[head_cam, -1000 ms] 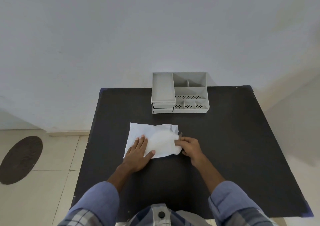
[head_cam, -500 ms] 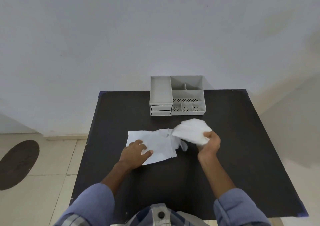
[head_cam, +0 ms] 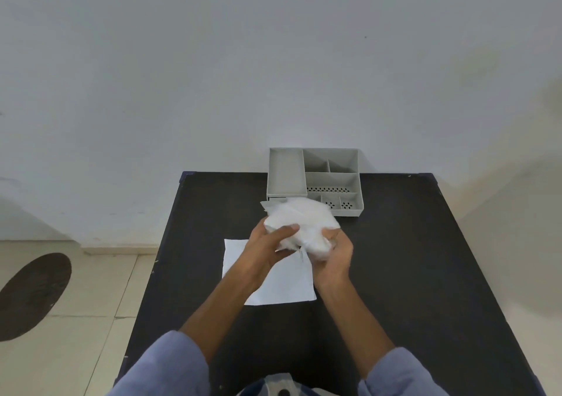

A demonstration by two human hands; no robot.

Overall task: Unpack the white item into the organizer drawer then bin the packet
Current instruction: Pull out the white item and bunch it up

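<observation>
Extraction is complete: both hands, left hand [head_cam: 267, 243] and right hand [head_cam: 334, 251], now lift the white item [head_cam: 304, 222] clear, fingers closed around it. Packet [head_cam: 282, 283] lies released at worktop [head_cam: 410, 274] centre. Organizer [head_cam: 314, 179] waits at the far edge.

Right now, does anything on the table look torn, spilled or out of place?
Nothing spilled. The white item is bunched between the left hand and right hand above the table. The empty packet lies flat beneath them, not yet binned. The organizer sits square at the far edge.
</observation>
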